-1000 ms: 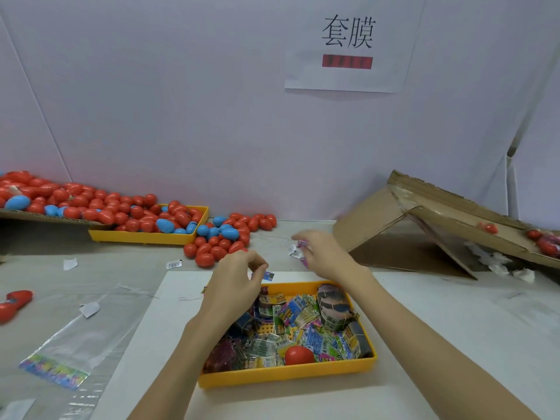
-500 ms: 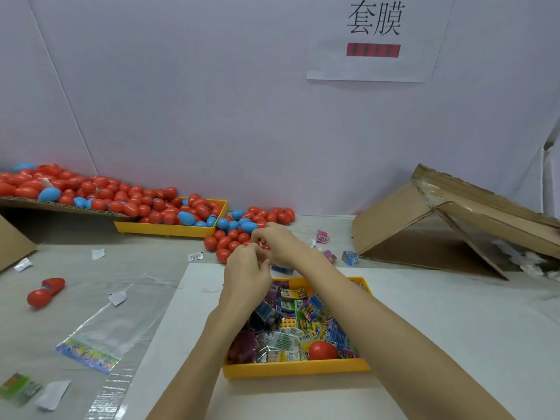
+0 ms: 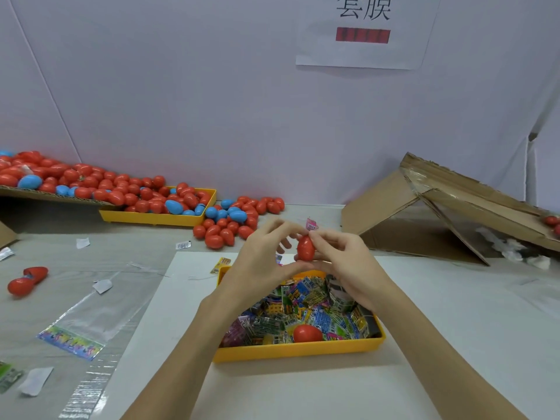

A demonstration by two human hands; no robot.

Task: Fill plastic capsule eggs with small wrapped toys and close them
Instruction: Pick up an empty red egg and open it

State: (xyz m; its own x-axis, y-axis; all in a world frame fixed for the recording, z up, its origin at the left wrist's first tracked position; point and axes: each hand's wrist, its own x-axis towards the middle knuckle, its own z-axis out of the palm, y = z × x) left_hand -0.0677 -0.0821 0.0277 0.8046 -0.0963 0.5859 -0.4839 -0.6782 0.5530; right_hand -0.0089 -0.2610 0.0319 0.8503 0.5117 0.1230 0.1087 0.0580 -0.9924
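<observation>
Both hands meet above the far edge of a yellow tray (image 3: 298, 349) of small wrapped toys (image 3: 306, 310), which sits on a white sheet near the table's front edge. The left hand (image 3: 262, 259) and right hand (image 3: 345, 262) each curl fingers round one red capsule egg (image 3: 305, 248), held upright between them, probably so the two halves can be pressed shut over the tray. The egg looks glossy, smooth and closed or nearly so; its seam cannot be made out.

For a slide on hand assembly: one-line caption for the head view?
Both hands, left hand and right hand, hold a red capsule egg above a yellow tray of wrapped toys.
</observation>
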